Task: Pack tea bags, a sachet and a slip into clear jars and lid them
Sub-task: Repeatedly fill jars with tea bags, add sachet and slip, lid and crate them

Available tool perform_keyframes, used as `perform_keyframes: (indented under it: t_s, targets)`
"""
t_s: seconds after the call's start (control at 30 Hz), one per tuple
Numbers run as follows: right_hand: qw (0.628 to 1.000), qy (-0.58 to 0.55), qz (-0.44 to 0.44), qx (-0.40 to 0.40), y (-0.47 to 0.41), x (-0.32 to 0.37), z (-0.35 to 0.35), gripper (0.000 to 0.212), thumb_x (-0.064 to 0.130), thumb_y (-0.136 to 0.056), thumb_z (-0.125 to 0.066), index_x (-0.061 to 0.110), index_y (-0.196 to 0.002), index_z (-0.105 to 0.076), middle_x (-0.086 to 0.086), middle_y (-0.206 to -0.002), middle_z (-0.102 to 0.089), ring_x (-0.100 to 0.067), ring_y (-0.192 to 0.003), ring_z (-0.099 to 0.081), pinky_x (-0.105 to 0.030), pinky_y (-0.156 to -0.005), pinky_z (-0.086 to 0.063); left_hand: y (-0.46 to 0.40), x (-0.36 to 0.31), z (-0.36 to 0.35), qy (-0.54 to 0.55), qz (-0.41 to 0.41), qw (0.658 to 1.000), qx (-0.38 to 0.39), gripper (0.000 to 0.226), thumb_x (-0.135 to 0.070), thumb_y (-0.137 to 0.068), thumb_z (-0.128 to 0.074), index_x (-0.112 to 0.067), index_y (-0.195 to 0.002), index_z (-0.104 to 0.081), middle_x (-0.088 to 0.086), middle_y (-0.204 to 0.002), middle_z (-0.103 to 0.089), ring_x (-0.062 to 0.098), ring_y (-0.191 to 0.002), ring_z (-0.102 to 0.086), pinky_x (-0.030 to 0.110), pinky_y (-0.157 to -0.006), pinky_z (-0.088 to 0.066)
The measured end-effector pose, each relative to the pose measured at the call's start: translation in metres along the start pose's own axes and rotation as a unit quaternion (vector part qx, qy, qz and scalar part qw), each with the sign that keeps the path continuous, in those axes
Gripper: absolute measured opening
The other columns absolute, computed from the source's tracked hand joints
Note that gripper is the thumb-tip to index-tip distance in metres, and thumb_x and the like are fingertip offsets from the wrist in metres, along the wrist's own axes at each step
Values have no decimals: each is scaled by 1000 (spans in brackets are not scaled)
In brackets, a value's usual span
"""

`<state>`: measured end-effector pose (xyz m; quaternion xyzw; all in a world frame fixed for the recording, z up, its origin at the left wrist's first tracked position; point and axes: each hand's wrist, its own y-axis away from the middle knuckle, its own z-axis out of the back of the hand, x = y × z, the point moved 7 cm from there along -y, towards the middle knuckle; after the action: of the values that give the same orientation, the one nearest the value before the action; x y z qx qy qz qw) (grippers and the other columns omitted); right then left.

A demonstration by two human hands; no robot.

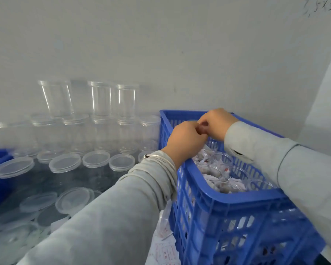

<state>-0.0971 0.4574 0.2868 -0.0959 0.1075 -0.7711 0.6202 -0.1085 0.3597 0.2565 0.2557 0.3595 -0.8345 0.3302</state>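
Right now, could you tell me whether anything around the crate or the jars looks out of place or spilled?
Yes: small white packets with red print lie loose outside the blue crate, heaped against its near-left wall under the left sleeve. Loose lids are scattered, some overlapping. The stacked empty jars stand upright.

Pale grey long sleeves (pixel 107 213); silver bangle (pixel 161 156) on left wrist.

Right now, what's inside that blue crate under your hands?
The blue crate holds open clear jars stuffed with tea bags and white paper slips. The lower layers and the far end are hidden by the crate walls, both hands and the sleeves.
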Motion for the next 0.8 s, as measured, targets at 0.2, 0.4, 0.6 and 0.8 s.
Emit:
perform_keyframes:
  t_s: [0.2, 0.4, 0.6, 0.8]
  targets:
    - [993, -93, 29, -72, 19, 60, 43, 31, 5, -89, -48, 17, -103, -73, -7, -101, -71, -25, -90, -63, -32, -85, -49, 21, 18, 37, 203, 46, 978, -25, 14, -10, -85, -54, -19, -75, -58, 0, -76, -63, 11, -64, -53, 20, -59, -43]
    - [993, -54, 94, -34, 25, 128, 32, 31, 13, -93, -49, 22, -115, -68, 0, -119, -66, -21, -109, -59, -27, -92, -43, 58, 79, 106, 223, 94, 970, -36, 20, -3, -89, -56, -20, -79, -58, 2, -80, -64, 7, -66, -58, 14, -62, -45]
    - [997, -19, 53, 57, -8, 172, -5, 42, 15, -91, -49, 25, -131, -54, -1, -133, -55, -24, -117, -53, -37, -99, -45, 118, 171, 193, 162, 168, 970, -63, 20, -5, -90, -59, -22, -79, -62, -7, -70, -69, 11, -72, -64, 24, -73, -51]
    - [996, -4, -33, 80, -54, 197, -27, 34, 19, -91, -53, 9, -123, -58, -13, -126, -58, -29, -112, -55, -32, -94, -44, 203, 268, 256, 98, 256, 959, -75, 17, -7, -89, -62, -20, -80, -67, -6, -72, -71, 12, -67, -63, 29, -68, -48]
